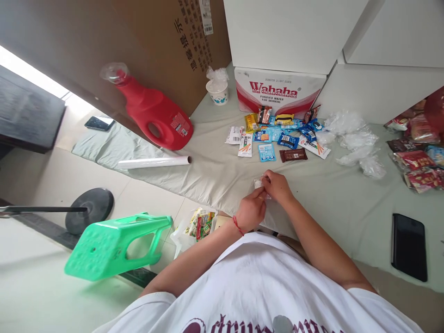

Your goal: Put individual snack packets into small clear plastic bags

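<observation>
Close in front of my body, both hands meet over a small white packet (258, 183) with a clear edge; most of it is hidden by fingers. My left hand (249, 212), with a red cord on the wrist, has its fingers closed at the packet's near side. Pinched on the packet's far right side is my right hand (277, 186). Beyond them lie several wrapped snacks, among them a brown packet (293, 155), a light blue packet (267, 152) and a white snack packet (245, 144). Print on the held packet is too small to read.
A red detergent bottle (159, 113), a white roll (156, 162) and a paper cup (218, 92) are at left. A Wahaba carton (277, 90) stands behind the snacks. Crumpled clear bags (357, 138) and a black phone (409, 247) lie right. A green stool (100, 252) is lower left.
</observation>
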The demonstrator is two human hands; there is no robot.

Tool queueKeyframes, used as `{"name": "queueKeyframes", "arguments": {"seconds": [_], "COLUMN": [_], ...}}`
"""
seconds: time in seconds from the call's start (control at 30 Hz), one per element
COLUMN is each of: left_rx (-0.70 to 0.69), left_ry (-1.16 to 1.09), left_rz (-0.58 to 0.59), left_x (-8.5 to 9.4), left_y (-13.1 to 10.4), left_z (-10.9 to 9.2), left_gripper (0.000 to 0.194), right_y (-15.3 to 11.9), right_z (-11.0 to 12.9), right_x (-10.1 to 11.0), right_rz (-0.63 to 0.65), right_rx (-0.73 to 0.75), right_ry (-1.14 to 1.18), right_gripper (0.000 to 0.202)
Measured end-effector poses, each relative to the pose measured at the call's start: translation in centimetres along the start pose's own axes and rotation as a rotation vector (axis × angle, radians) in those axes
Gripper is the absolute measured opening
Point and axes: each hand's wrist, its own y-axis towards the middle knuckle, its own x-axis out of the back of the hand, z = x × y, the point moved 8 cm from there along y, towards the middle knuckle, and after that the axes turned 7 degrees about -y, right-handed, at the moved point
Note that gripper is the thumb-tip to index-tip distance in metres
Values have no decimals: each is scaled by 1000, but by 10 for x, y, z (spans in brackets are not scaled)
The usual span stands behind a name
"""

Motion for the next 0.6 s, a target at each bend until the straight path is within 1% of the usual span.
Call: {"name": "queueKeyframes", "arguments": {"seconds": [0.03, 0.07, 0.1, 0.13, 0.17, 0.2, 0.27, 0.33, 0.43, 0.53, 0.6], "left_rx": [41, 115, 212, 307, 378, 408, 365, 274, 149, -9, -103], "left_ry": [-29, -36, -31, -14, 4, 0, -102, -286, -494, -524, -510], "left_rz": [-91, -193, -290, -360, -386, -378, -328, -307, -329, -271, -212], "left_x": [12, 23, 33, 38, 38, 34, 20, 9, 5, 4, 3], "left_y": [-5, -9, -14, -17, -18, -16, -6, 2, 3, 1, 0], "left_z": [9, 21, 33, 44, 51, 53, 45, 29, 5, -21, -37], "left_gripper": [37, 37, 35, 30, 26, 23, 21, 23, 38, 60, 71], "right_y": [0, -2, -4, -7, -10, -13, -19, -27, -44, -65, -77], "right_z": [-2, -4, -7, -9, -11, -13, -16, -20, -29, -39, -46], "right_x": [-3, -4, -4, -4, -3, -3, -2, 0, 9, 19, 22], "right_rz": [-13, -28, -44, -58, -71, -81, -95, -112, -154, -187, -168], "right_rx": [8, 17, 28, 38, 46, 52, 56, 44, -6, -69, -109], "right_ry": [10, 25, 42, 63, 86, 110, 148, 203, 379, 552, 641], "right_gripper": [17, 18, 19, 21, 22, 24, 27, 32, 41, 48, 49]}}
